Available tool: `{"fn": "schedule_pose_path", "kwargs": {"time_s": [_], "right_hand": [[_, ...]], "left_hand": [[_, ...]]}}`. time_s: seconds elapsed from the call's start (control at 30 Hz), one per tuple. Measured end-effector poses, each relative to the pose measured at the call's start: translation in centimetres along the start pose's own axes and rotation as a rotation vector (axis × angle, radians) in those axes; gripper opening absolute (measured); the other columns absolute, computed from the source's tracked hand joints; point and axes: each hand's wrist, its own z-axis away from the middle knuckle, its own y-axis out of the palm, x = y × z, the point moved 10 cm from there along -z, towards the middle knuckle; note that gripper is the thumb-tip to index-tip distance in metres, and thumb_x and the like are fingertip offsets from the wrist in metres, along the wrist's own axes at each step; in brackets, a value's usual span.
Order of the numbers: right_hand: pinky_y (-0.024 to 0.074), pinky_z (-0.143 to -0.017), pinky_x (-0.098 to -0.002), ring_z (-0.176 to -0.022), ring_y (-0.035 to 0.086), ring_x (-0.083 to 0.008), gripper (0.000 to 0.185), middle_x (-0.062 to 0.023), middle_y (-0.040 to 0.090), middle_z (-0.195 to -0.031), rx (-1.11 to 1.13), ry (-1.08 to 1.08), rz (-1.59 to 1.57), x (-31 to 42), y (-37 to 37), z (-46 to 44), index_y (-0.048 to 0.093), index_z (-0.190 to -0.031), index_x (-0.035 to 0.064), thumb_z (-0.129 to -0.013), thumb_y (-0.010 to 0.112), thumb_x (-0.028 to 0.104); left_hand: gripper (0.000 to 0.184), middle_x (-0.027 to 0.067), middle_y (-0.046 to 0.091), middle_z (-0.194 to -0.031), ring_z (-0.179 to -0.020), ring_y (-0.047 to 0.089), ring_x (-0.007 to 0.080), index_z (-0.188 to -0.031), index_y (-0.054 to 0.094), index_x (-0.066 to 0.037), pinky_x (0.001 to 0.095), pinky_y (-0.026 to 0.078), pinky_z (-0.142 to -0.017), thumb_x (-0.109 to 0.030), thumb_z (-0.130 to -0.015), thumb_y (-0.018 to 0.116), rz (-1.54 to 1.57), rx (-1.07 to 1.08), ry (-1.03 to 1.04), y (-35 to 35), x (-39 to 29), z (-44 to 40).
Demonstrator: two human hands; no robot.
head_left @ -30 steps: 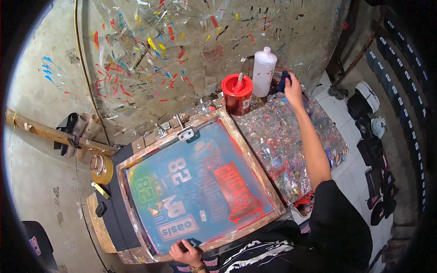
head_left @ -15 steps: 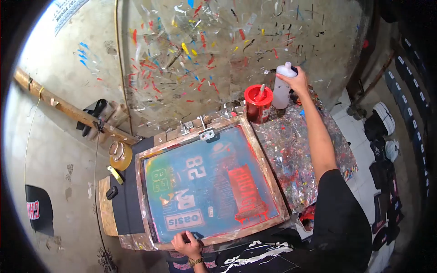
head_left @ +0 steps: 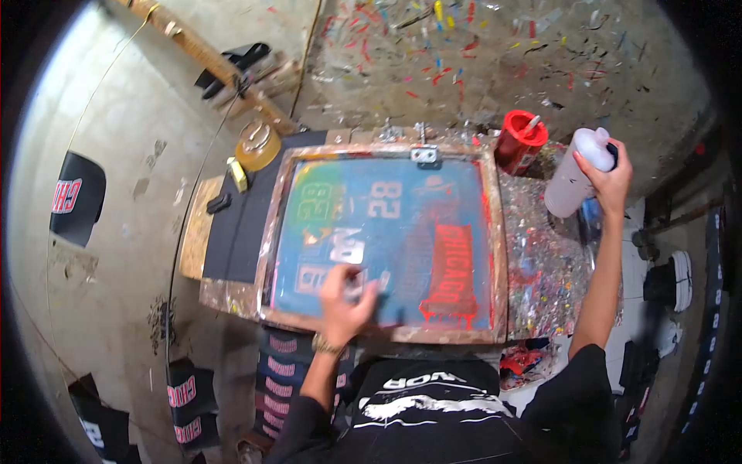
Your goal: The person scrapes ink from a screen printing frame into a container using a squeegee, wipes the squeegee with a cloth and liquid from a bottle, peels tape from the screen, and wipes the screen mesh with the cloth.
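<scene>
My right hand [head_left: 613,178] is closed around the upper part of a whitish plastic squeeze bottle [head_left: 570,182], which leans over the paint-spattered table at the right. A wooden-framed printing screen [head_left: 501,255] lies before me, its blue mesh [head_left: 390,255] bearing several stencil designs. Red ink [head_left: 452,267] covers the CHICAGO design at the mesh's right. Over the lower part of the screen is my left hand [head_left: 345,305], slightly blurred, thumb and fingers curved apart with nothing visible between them. Whether it touches the mesh I cannot tell.
Behind the screen's right corner stands a red ink tub [head_left: 519,143] with a handle sticking out. Metal hinge clamps [head_left: 423,155] hold the screen's back edge. A tape roll [head_left: 257,145] and a yellow object [head_left: 237,175] lie at the left. Printed dark pieces [head_left: 282,383] hang below the table.
My right hand has brought the bottle away from beside the red tub, towards me and to the right, tilting it. My left hand has moved from the screen's front edge over the mesh. The view has shifted.
</scene>
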Motion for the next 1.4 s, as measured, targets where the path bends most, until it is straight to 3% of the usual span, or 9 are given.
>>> {"fn": "schedule_pose_path", "kwargs": {"time_s": [0.17, 0.33, 0.6, 0.63, 0.73, 0.87, 0.93, 1.0, 1.4], "right_hand": [[0.0506, -0.085, -0.0331, -0.090, 0.063, -0.0183, 0.065, -0.0095, 0.067, -0.100, 0.207, 0.149, -0.284, 8.6, -0.6, 6.1, 0.063, -0.113, -0.0023, -0.064, 0.090, 0.030], [0.0492, -0.090, -0.0346, -0.098, 0.062, -0.0206, 0.074, -0.0101, 0.064, -0.106, 0.312, 0.208, -0.425, 15.8, 0.3, 12.0, 0.061, -0.114, -0.0007, -0.056, 0.086, 0.037], [0.0453, -0.090, -0.0339, -0.100, 0.058, -0.0230, 0.106, -0.0122, 0.057, -0.107, 0.520, 0.109, -0.532, 21.4, 3.8, 17.5, 0.059, -0.121, -0.0049, -0.042, 0.095, 0.056], [0.0430, -0.089, -0.0328, -0.097, 0.056, -0.0214, 0.102, -0.0118, 0.056, -0.106, 0.542, 0.127, -0.651, 21.6, 3.9, 17.8, 0.059, -0.126, -0.0064, -0.057, 0.087, 0.063], [0.0382, -0.087, -0.0274, -0.097, 0.052, -0.0171, 0.052, -0.0089, 0.056, -0.103, 0.587, 0.273, -0.641, 20.3, 4.4, 18.4, 0.063, -0.125, -0.0077, -0.098, 0.056, 0.037], [0.0392, -0.089, -0.0233, -0.096, 0.053, -0.0111, 0.035, -0.0057, 0.059, -0.104, 0.620, 0.394, -0.515, 14.6, 5.5, 21.9, 0.060, -0.130, -0.0056, -0.100, 0.055, 0.013], [0.0403, -0.090, -0.0238, -0.097, 0.054, -0.0110, 0.040, -0.0055, 0.060, -0.105, 0.582, 0.574, -0.647, 13.5, 5.9, 23.7, 0.055, -0.136, -0.0045, -0.098, 0.057, 0.009], [0.0436, -0.094, -0.0251, -0.102, 0.057, -0.0112, 0.059, -0.0057, 0.061, -0.109, 0.561, 0.727, -0.806, 11.9, 6.9, 25.4, 0.043, -0.146, -0.0020, -0.092, 0.065, -0.002], [0.0562, -0.084, -0.0266, -0.100, 0.067, -0.0180, 0.028, -0.0153, 0.064, -0.123, 0.779, 0.765, -0.967, 11.6, 10.2, 26.5, 0.065, -0.120, -0.0049, -0.093, 0.056, -0.007]], "left_hand": [[0.079, 0.0197, 0.062, -0.114, -0.107, 0.062, 0.0315, -0.130, 0.050, 0.004, 0.0409, 0.049, -0.096, -0.032, -0.070, 0.086, 0.273, 0.240, 0.402, 8.7, -13.3, -3.4], [0.120, 0.0249, 0.057, -0.129, -0.124, 0.056, 0.0375, -0.149, 0.026, 0.003, 0.0444, 0.044, -0.107, -0.039, -0.058, 0.092, 0.364, 0.080, 0.353, 9.0, -17.6, -2.7], [0.089, 0.0206, 0.065, -0.117, -0.109, 0.068, 0.0331, -0.132, 0.049, 0.000, 0.0401, 0.054, -0.094, -0.024, -0.058, 0.091, 0.643, 0.268, 0.170, 8.0, -12.3, 1.0], [0.089, 0.0206, 0.065, -0.117, -0.109, 0.068, 0.0331, -0.132, 0.049, 0.000, 0.0401, 0.054, -0.094, -0.024, -0.058, 0.091, 0.642, 0.266, 0.174, 7.5, -11.8, 1.0], [0.088, 0.0162, 0.067, -0.116, -0.107, 0.068, 0.0233, -0.132, 0.049, 0.000, 0.0372, 0.053, -0.095, -0.026, -0.062, 0.094, 0.535, 0.241, 0.154, 5.6, -9.6, 0.8], [0.066, 0.0146, 0.064, -0.127, -0.118, 0.062, 0.0240, -0.131, 0.058, -0.001, 0.0383, 0.048, -0.104, -0.015, -0.073, 0.086, 0.506, 0.314, -0.052, 3.9, -3.5, 2.5], [0.075, 0.0161, 0.059, -0.133, -0.121, 0.059, 0.0253, -0.138, 0.049, 0.002, 0.0407, 0.049, -0.103, -0.008, -0.072, 0.085, 0.141, 0.185, 0.372, -0.6, -6.2, 1.5], [0.078, 0.0162, 0.059, -0.132, -0.119, 0.059, 0.0263, -0.138, 0.048, 0.003, 0.0421, 0.049, -0.103, -0.002, -0.069, 0.084, 0.247, 0.082, 0.068, -2.3, -2.9, 1.4], [0.066, 0.0128, 0.061, -0.125, -0.116, 0.058, 0.0280, -0.127, 0.059, -0.004, 0.0406, 0.044, -0.103, -0.013, -0.068, 0.086, 0.109, 0.034, 0.072, -3.8, -1.1, 1.5]]}}
